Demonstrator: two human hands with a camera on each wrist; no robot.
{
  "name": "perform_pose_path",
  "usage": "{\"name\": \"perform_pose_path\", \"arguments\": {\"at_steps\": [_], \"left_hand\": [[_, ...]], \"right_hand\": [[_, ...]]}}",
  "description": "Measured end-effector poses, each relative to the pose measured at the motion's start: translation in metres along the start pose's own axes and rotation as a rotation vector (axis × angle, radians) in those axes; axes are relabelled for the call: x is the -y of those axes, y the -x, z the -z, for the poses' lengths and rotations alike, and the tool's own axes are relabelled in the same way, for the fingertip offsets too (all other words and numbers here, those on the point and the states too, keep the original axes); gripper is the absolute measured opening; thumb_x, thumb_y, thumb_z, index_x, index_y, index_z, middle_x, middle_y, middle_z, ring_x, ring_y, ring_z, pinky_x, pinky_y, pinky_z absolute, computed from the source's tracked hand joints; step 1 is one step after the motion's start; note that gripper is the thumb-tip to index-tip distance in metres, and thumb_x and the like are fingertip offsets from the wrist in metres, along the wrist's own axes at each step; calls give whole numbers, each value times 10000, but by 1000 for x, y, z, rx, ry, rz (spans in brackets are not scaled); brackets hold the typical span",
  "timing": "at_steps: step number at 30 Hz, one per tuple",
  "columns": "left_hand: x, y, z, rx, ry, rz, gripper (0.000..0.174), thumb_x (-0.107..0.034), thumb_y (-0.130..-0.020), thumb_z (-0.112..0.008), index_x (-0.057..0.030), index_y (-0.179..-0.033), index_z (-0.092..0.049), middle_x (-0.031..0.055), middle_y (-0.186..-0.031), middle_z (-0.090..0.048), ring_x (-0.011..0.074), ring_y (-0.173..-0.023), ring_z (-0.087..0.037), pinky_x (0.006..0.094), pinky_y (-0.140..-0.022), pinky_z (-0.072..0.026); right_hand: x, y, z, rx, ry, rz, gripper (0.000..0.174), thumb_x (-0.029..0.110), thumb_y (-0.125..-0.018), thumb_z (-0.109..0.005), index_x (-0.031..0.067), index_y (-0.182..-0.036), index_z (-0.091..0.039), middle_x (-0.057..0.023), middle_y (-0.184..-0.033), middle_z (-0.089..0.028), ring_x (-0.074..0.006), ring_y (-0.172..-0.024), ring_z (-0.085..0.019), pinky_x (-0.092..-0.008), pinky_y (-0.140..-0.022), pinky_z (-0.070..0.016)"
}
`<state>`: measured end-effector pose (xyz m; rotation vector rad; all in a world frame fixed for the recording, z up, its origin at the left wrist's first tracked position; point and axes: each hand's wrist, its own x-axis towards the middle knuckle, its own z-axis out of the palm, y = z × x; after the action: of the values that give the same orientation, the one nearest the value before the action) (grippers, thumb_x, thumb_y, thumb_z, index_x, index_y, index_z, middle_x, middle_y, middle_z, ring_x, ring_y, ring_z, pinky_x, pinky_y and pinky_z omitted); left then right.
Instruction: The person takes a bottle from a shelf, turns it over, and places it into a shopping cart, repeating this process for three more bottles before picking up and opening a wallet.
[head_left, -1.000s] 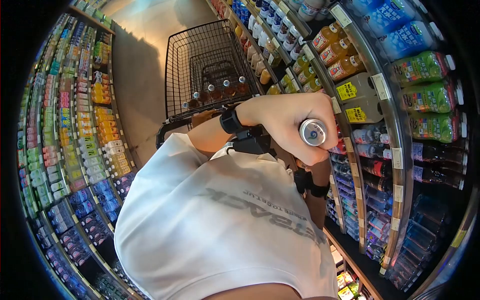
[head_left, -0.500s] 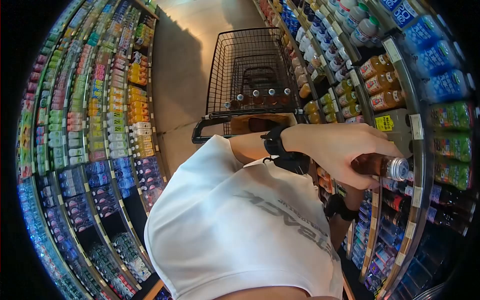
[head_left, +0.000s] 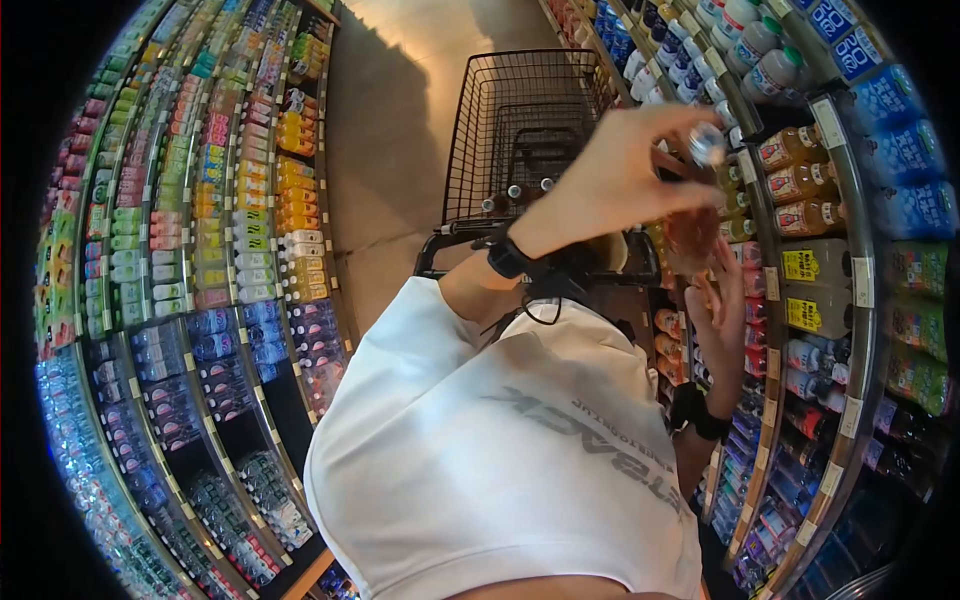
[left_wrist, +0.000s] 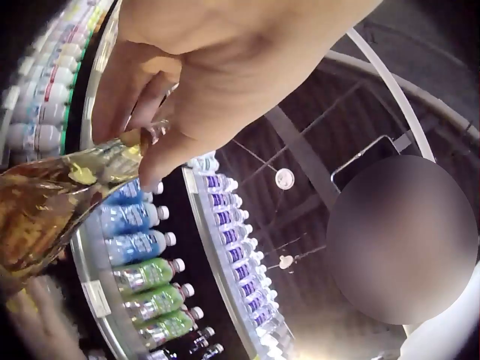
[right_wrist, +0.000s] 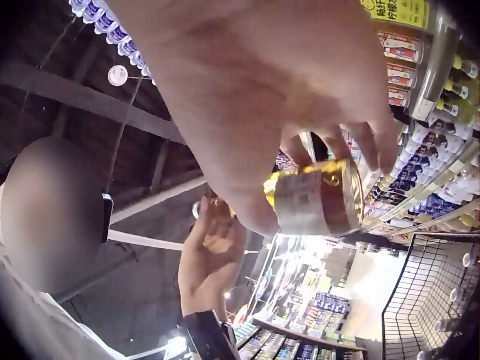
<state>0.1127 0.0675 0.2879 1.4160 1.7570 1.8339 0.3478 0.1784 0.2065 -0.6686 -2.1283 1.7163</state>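
Note:
My left hand [head_left: 600,180] grips a bottle [head_left: 690,235] of amber-brown drink around its neck, close below the silver cap [head_left: 706,145]. The bottle stands somewhat tilted, in front of the right-hand shelves. In the left wrist view the clear bottle [left_wrist: 45,206] narrows up to the fingers of that hand. My right hand [head_left: 722,320] is at the lower end of the bottle, its fingers spread and loosely bent beside the base. A label with gold edges wraps the bottle [right_wrist: 315,202] in the right wrist view, right by the right thumb and fingers.
Ahead stands a black wire shopping cart [head_left: 470,140] with several capped bottles [head_left: 515,192] near its handle end. Drink shelves line both sides; orange juice bottles [head_left: 800,183] and yellow tags [head_left: 800,265] are close on the right. A floor aisle [head_left: 375,150] runs along the cart's left.
The bottle has swung from lying nearly level by the right shelf to a more upright pose, farther left and forward. The right hand, earlier mostly hidden behind the left, now shows at its base.

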Motion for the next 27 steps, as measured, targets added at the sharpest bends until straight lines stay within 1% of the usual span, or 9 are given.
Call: {"name": "perform_pose_path", "arguments": {"at_steps": [2,4,6,10,13,19,22,25,27], "left_hand": [[8,1,26,-43,-19,53,587,-138,-801,-894,-101,-1345,-676,46,-1203,-726,108,-980,-701,292,-834,-592],[24,3,50,-120,-141,21,504,-109,-799,-890,-95,-1271,-715,19,-1056,-756,102,-963,-707,287,-824,-600],[46,9,75,-253,-322,-20,491,-123,-754,-908,-50,-1202,-722,103,-997,-735,180,-875,-744,317,-803,-626],[98,24,121,-430,-711,56,487,-252,-732,-952,-51,-1123,-742,77,-871,-767,165,-777,-755,288,-693,-606],[145,37,147,-510,-810,201,499,-309,-723,-953,-44,-1088,-741,108,-859,-767,192,-756,-754,306,-669,-597],[254,82,178,-397,-961,452,451,-277,-740,-932,-24,-1035,-703,156,-874,-746,337,-802,-726,415,-718,-582],[287,99,181,-324,-956,640,441,-154,-769,-886,-26,-1136,-677,184,-957,-733,383,-928,-696,479,-805,-556],[332,120,186,-249,-976,674,466,-111,-761,-856,-34,-1171,-650,194,-944,-720,412,-914,-678,494,-793,-545],[361,135,184,-277,-980,597,377,-131,-737,-853,-23,-1052,-675,188,-894,-706,398,-832,-672,474,-745,-549]], "right_hand": [[-16,-4,4,41,-13,-2,651,165,-998,-654,6,-1557,-361,-180,-1564,-418,-271,-1440,-445,-432,-1180,-387],[-17,-3,0,50,-6,-41,569,173,-1032,-609,0,-1532,-398,-192,-1556,-434,-274,-1425,-469,-419,-1174,-400],[-28,-1,2,69,-37,-89,536,168,-1048,-586,-4,-1523,-407,-189,-1543,-455,-266,-1413,-485,-401,-1168,-404],[-37,-5,-7,58,-97,-144,473,160,-1061,-574,-21,-1482,-457,-164,-1471,-534,-239,-1357,-535,-364,-1144,-413],[-39,-11,-19,63,-117,-175,441,154,-1064,-576,-29,-1455,-488,-144,-1432,-569,-221,-1322,-560,-349,-1128,-418],[-43,-19,-41,70,-123,-217,397,138,-1075,-555,-27,-1433,-510,-131,-1411,-585,-213,-1296,-575,-339,-1117,-422],[-41,-20,-52,98,-111,-261,367,133,-1078,-547,-24,-1409,-530,-129,-1370,-611,-207,-1274,-587,-333,-1114,-423],[-48,-16,-61,156,-114,-314,316,134,-1075,-552,-18,-1351,-571,-115,-1261,-667,-189,-1214,-614,-324,-1092,-441],[-45,-11,-64,228,-86,-355,306,136,-1075,-553,-11,-1342,-575,-106,-1222,-681,-180,-1185,-628,-317,-1077,-452]]}}
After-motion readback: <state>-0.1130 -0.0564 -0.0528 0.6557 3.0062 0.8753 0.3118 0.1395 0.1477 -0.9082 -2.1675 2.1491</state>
